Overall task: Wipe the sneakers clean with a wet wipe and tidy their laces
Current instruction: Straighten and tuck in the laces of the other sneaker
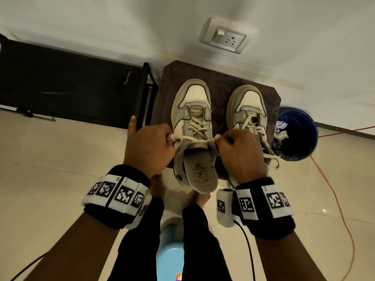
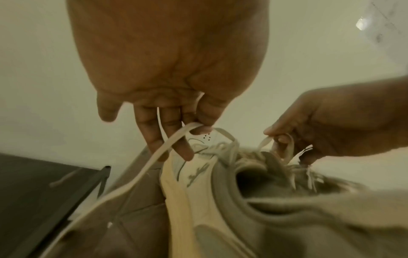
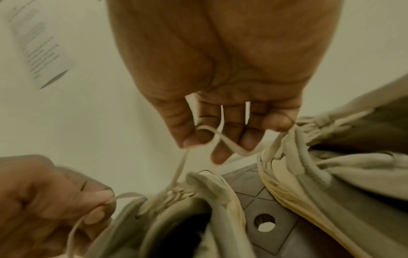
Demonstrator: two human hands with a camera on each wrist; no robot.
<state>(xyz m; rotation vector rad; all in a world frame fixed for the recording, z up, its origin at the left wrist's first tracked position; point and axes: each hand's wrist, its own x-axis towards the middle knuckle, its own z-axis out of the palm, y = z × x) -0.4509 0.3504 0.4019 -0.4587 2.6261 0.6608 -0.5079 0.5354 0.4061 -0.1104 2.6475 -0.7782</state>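
While both sneakers stand side by side on the dark brown worktop (image 1: pixel 220 78), toes toward the wall, the work is on the lace stage, judging by the hands. Largest nearby item: a black rack (image 1: pixel 71 82) to the left; a blue bucket (image 1: pixel 300 136) with crumpled scraps sits just right of the worktop.

Left sneaker (image 1: pixel 192 126): long axis runs away from the person, heel nearest, opening facing up. Its lace (image 1: pixel 197 139) is stretched crosswise over the tongue, at right angles to that axis. Right sneaker (image 1: pixel 246 110): laces loose, one end trailing off toward the bucket.

Left hand (image 1: pixel 149 147): closed, thumb and fingers pinching the left lace end; the free tail hangs down past the sole in the wrist view. Right hand (image 1: pixel 241 153): closed likewise on the right end, lace looped over its fingers (image 3: pixel 220 150).

Key relation: hands flank the sneaker's collar symmetrically, equally near; the crossing point lies between them on the centreline. Judgement: next move needs an even pull outward, then crossing over that midpoint. No wet wipe identifiable.
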